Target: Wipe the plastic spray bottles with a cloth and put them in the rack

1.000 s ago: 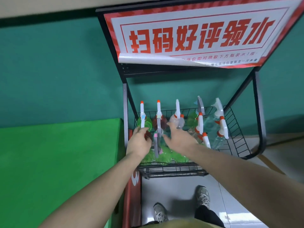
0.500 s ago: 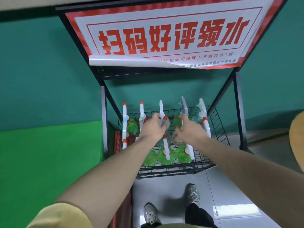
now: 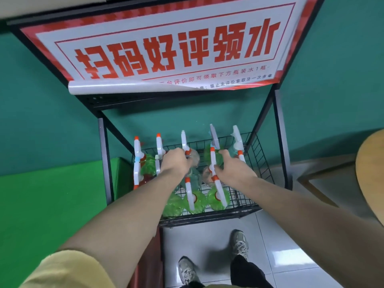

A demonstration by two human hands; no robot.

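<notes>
In front of you stands the black rack with a red-and-white sign on top, its wire basket crowded with spray bottles standing upright. Your left hand is curled around the neck of a clear bottle in the back row. Your right hand grips another clear bottle just beside it, thumb against its white sprayer.

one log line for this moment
stage: racking | left hand: on spray bottle | right hand: on spray bottle | wire basket: many bottles | cloth: unseen
</notes>
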